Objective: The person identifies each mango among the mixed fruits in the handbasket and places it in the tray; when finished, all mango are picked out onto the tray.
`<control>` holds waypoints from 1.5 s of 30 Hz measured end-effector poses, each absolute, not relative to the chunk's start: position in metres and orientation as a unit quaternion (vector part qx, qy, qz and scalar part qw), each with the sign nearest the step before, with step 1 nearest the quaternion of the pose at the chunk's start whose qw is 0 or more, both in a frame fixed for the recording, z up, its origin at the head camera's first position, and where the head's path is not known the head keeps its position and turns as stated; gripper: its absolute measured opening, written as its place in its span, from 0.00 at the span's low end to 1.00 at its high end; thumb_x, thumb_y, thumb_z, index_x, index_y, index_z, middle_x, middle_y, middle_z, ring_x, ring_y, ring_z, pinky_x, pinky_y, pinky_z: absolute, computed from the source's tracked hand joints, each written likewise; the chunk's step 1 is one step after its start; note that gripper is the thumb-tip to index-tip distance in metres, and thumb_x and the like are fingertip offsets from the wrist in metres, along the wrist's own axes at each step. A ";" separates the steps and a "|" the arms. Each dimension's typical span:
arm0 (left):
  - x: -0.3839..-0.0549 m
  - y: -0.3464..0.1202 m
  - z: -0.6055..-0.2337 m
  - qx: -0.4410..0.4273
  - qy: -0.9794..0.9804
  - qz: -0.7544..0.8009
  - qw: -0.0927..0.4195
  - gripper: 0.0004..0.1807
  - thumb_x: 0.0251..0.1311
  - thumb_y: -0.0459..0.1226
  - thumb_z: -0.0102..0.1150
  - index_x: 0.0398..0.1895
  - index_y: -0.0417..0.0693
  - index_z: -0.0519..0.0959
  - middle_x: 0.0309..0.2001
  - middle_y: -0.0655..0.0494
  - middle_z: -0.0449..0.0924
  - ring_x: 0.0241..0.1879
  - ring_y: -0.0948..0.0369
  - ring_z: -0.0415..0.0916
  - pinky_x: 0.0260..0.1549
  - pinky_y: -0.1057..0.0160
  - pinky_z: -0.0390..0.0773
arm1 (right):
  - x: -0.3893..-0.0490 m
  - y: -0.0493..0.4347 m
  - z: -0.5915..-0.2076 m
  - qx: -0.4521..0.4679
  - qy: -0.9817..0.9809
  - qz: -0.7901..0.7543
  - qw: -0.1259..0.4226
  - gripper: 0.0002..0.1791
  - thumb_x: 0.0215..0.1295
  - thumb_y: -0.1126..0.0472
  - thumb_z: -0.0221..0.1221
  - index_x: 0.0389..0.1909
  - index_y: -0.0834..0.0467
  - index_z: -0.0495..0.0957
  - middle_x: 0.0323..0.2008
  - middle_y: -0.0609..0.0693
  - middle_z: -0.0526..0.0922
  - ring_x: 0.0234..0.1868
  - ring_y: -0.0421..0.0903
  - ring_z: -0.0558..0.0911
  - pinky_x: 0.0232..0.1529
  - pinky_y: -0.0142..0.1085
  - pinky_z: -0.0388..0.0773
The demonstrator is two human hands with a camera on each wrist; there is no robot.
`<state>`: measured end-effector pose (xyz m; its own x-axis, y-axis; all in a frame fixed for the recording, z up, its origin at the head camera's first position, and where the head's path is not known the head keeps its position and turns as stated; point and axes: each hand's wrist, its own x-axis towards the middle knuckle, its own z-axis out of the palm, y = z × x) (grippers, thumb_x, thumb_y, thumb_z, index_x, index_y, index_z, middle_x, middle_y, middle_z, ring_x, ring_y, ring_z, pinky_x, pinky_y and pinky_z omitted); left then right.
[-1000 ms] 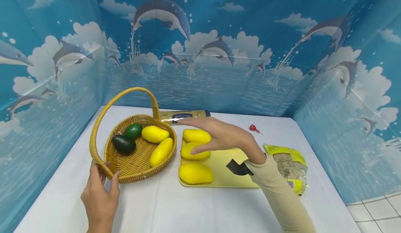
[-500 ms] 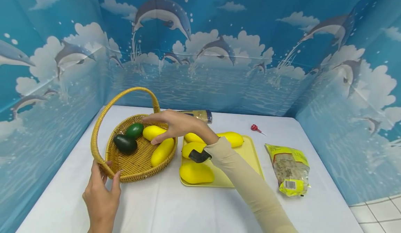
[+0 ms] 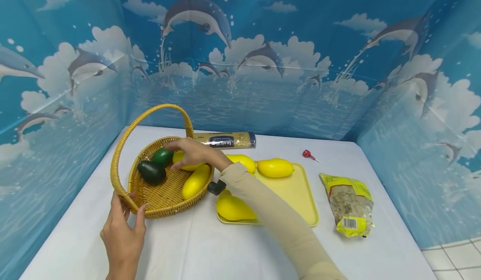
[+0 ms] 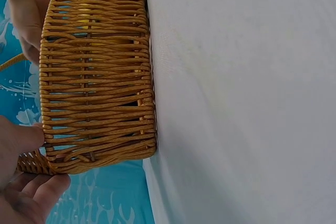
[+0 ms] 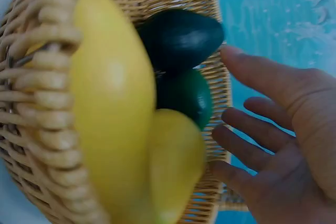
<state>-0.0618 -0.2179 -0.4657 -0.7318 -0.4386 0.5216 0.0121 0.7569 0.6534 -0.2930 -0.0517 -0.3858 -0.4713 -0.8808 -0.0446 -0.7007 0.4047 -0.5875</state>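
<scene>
My left hand (image 3: pixel 124 238) holds the near left rim of a wicker basket (image 3: pixel 161 196), thumb outside and fingers around the handle's base. In the left wrist view, the fingers (image 4: pixel 50 192) curl at the basket's edge. Inside lie a dark avocado (image 3: pixel 152 172), a greener avocado (image 3: pixel 163 156) and two yellow mangoes, one (image 3: pixel 196 182) at the right side. Over the basket hovers my right hand (image 3: pixel 189 152), fingers spread near the greener avocado and partly covering the other mango. The right wrist view shows nothing in that hand (image 5: pixel 283 129).
A yellow tray (image 3: pixel 293 194) to the right bears several mangoes (image 3: pixel 276 168), some partly behind the right sleeve (image 3: pixel 278 225). Behind it lies a spaghetti packet (image 3: pixel 229 140). Further right are a red lollipop (image 3: pixel 307 153) and a plastic bag of dry food (image 3: pixel 347 204).
My right hand has moved left from above the tray to over the basket and lowered toward the avocados. The left hand has kept its hold on the rim.
</scene>
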 end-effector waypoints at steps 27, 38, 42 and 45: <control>-0.061 -0.216 -0.466 0.111 -0.866 -0.334 0.356 0.45 0.58 0.22 0.77 0.79 0.35 0.66 0.57 0.36 0.86 0.57 0.36 0.85 0.55 0.70 0.77 | -0.302 -0.054 -0.404 -0.423 0.867 -0.151 0.214 0.39 0.65 0.75 0.72 0.77 0.58 0.73 0.77 0.50 0.73 0.79 0.50 0.68 0.72 0.32 0.77; -0.061 -0.215 -0.465 0.118 -0.868 -0.331 0.352 0.46 0.57 0.22 0.77 0.79 0.36 0.66 0.57 0.36 0.86 0.58 0.36 0.85 0.52 0.55 0.81 | -0.296 -0.057 -0.401 -0.422 0.867 -0.102 0.246 0.41 0.68 0.66 0.72 0.80 0.49 0.71 0.79 0.48 0.71 0.68 0.43 0.74 0.56 0.30 0.80; -0.062 -0.214 -0.465 0.117 -0.868 -0.332 0.351 0.46 0.57 0.22 0.77 0.79 0.36 0.66 0.57 0.36 0.86 0.58 0.36 0.85 0.53 0.65 0.78 | -0.296 -0.056 -0.400 -0.428 0.865 -0.095 0.244 0.41 0.69 0.64 0.73 0.81 0.47 0.70 0.78 0.47 0.70 0.69 0.43 0.74 0.56 0.31 0.80; -0.061 -0.215 -0.465 0.116 -0.868 -0.330 0.353 0.46 0.57 0.22 0.78 0.78 0.35 0.67 0.57 0.36 0.86 0.57 0.36 0.85 0.52 0.60 0.80 | -0.296 -0.055 -0.399 -0.440 0.860 -0.093 0.240 0.41 0.70 0.63 0.72 0.81 0.46 0.69 0.79 0.47 0.70 0.71 0.44 0.73 0.58 0.31 0.80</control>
<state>-0.0614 -0.2146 -0.4648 -0.7244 -0.4337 0.5359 0.0316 0.7556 0.6542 -0.2963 -0.0549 -0.3989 -0.4975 -0.8017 -0.3312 -0.7120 0.5955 -0.3720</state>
